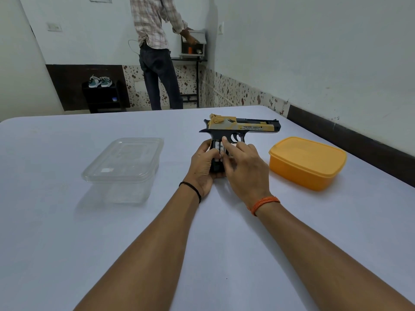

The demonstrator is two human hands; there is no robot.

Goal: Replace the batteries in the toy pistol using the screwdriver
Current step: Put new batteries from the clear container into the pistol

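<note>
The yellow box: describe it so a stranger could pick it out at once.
On the white table, look to the right of the two hands holding the toy pistol. The yellow box sits there with its lid on. It is opaque, unlike the clear container on the left.

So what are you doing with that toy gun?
A person is changing the batteries in a toy pistol over a white table. The left hand holds the pistol's handle from the left side. The right hand has its fingers on the batteries sitting in the open handle. A clear box with its lid on sits to the left, and an orange box to the right. No screwdriver is in sight.
</note>
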